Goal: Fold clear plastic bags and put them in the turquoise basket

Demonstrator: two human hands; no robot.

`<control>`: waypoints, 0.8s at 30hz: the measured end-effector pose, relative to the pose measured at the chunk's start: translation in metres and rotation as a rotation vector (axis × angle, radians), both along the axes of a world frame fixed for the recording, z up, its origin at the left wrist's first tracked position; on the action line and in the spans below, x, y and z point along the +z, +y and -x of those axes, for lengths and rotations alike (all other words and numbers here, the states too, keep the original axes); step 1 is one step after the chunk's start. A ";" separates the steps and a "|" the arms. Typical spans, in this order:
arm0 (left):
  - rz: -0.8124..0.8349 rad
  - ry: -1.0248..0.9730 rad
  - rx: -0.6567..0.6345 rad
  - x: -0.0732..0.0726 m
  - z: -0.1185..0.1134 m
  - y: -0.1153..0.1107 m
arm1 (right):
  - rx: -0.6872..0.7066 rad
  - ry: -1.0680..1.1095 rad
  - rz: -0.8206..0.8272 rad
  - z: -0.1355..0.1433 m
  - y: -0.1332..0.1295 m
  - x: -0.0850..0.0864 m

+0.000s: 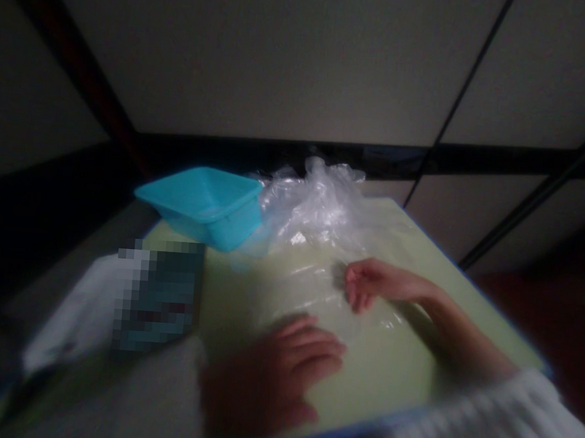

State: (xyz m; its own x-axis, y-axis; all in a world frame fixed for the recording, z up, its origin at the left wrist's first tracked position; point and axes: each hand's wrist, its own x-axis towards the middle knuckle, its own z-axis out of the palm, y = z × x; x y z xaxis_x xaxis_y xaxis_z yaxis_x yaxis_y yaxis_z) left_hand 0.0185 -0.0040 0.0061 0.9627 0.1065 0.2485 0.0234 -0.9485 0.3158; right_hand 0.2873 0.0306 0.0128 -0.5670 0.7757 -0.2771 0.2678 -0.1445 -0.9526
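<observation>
Both the left hand [286, 372] and right hand [368, 284] are at clear plastic film [318, 211], flat mid-frame, bunched above centre. Left fingers spread, released; whether the curled right fingers grasp film, I cannot tell. Smoothing seems in hand; next probably calls for light pressure.

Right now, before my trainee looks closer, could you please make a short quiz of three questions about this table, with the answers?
1. In the picture, what stands left of the crumpled clear plastic?
a) a metal jug
b) a turquoise tub
c) a red bucket
2. True or false: the left hand is nearer the camera than the right hand.
3. Fill in: the yellowish-green table has a ____ edge.

Key: 1. b; 2. true; 3. blue.
</observation>
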 end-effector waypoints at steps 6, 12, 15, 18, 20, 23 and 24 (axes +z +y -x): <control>-0.109 -0.127 0.115 -0.007 0.013 0.002 | -0.061 0.041 -0.026 0.004 0.000 -0.006; -0.156 -0.209 0.141 -0.008 0.013 0.003 | -0.008 0.003 -0.066 0.000 0.001 -0.004; -0.150 -0.186 0.133 -0.005 0.010 0.001 | -0.026 -0.031 -0.272 -0.003 0.001 -0.005; -0.141 -0.175 0.118 -0.003 0.008 0.000 | -0.001 -0.040 -0.377 -0.002 0.002 -0.012; -0.136 -0.172 0.099 -0.002 0.008 -0.001 | 0.021 -0.036 -0.367 0.001 0.001 -0.016; -0.129 -0.176 0.082 -0.003 0.008 -0.002 | 0.024 -0.019 -0.354 0.006 0.000 -0.015; -0.125 -0.180 0.081 -0.004 0.007 -0.002 | 0.024 -0.010 -0.348 0.007 0.000 -0.014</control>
